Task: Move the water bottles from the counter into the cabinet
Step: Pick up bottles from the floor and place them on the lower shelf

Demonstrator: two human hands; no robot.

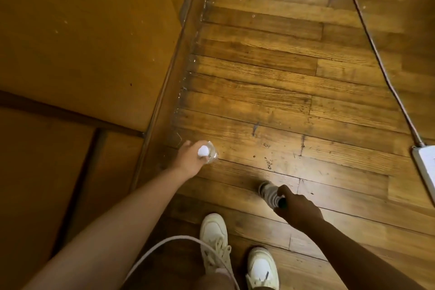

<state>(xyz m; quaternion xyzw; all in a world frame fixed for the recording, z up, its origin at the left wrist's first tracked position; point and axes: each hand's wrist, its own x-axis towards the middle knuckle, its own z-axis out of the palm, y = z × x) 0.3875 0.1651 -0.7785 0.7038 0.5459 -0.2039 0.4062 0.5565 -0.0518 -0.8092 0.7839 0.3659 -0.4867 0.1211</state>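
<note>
- The cabinet [70, 54] fills the left side, its brown panels seen from above; a dark seam runs between two of the lower panels.
- Along its foot a baseboard [174, 73] slants up toward the top of the frame, where it meets the floor [270, 92] of worn wooden planks.
- The left hand [188, 160] reaches forward, low and just beside the baseboard, its fingers curled round the neck of a clear bottle [209, 153].
- That bottle is seen almost end-on: its white cap [203, 150] points up at the camera and the clear body shows just beyond the fingers, above the floor.
- A pale cord [179, 245] loops across the bottom of the frame, passing in front of the left shoe [215, 240].
- The right shoe [262, 268], also white, stands just beside it, nearer the bottom edge.
- The right hand [296, 209], in shadow, grips a second bottle [268, 192] at its top; a bit of dark green shows between the fingers.
- The second bottle tilts away to the left, its ribbed, greyish body hanging over the floor; motion blurs it.
- The two bottles are well apart, each off the floor in its own hand.
- A thin cable [376, 54] runs diagonally down the right side to a white box [426, 165] at the right edge, cut off by the frame.
</note>
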